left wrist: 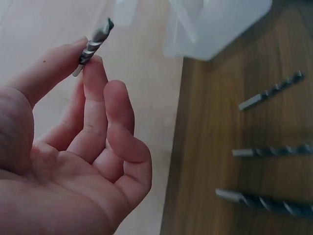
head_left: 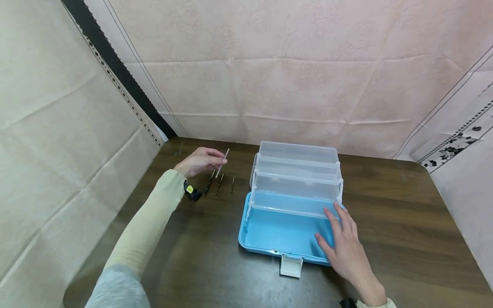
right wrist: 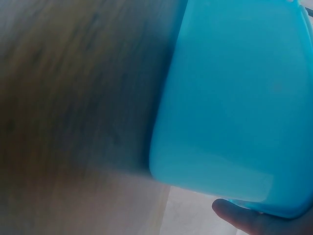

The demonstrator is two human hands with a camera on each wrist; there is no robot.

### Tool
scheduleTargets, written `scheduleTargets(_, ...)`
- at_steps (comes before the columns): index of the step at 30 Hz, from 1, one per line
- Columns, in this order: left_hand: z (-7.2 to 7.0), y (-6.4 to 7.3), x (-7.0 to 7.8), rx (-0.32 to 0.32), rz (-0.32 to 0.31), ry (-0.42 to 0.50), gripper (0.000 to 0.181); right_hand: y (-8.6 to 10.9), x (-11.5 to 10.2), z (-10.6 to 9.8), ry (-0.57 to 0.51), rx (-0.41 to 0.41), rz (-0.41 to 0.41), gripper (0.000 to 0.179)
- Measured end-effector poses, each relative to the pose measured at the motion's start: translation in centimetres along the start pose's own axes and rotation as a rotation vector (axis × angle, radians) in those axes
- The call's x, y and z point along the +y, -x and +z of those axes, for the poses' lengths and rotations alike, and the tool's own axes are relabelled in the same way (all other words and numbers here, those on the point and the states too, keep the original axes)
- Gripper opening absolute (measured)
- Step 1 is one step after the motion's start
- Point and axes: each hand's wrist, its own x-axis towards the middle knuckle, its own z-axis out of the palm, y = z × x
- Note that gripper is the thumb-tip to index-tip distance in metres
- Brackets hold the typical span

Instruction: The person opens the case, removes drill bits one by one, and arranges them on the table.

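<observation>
My left hand (head_left: 202,162) pinches a silvery drill bit (left wrist: 96,42) between thumb and fingertips, above the table's far left part. In the left wrist view the fluted end points up and away from the palm. Three dark drill bits with pale shanks lie beside it: a thick one (head_left: 209,183), a middle one (head_left: 220,185) and a small one (head_left: 233,185). My right hand (head_left: 348,248), fingers spread and nearly straight, lies over the right side of a blue plastic box (head_left: 285,233). Its thumb (right wrist: 239,214) shows at the box edge in the right wrist view.
The box stands open, its clear tiered trays (head_left: 296,169) raised at the back. A white latch (head_left: 291,266) hangs at its front. Around it is the dark wooden table (head_left: 200,256), with pale cloth (head_left: 285,85) hanging behind and at both sides.
</observation>
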Motion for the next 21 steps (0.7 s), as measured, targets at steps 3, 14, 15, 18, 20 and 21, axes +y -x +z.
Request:
scheduleTargets(3,-1.0,0.0,-1.0,0.017,-0.021,-0.002,0.042,0.0,0.0,0.0,0.002,-0.002,0.001,0.071)
scheduleTargets(14,-3.4,-0.1,-4.7,0.113,-0.123,-0.165,0.036,0.0,0.0,0.0,0.002,0.002,-0.002,0.071)
scheduleTargets(15,-3.5,-0.1,-4.9,0.118,-0.130,-0.170,0.036,0.0,0.0,0.0,0.002,0.001,-0.001,0.071)
scheduleTargets(18,-3.8,-0.1,-5.7,0.140,-0.149,-0.188,0.036,0.0,0.0,0.0,-0.001,-0.003,0.003,0.071)
scheduleTargets(20,-3.9,0.0,-6.1,0.152,-0.160,-0.202,0.036,0.0,0.0,0.0,-0.002,-0.007,0.005,0.071)
scheduleTargets(21,-4.0,0.0,-6.3,0.161,-0.165,-0.210,0.036,0.0,0.0,0.0,-0.002,-0.007,0.005,0.071)
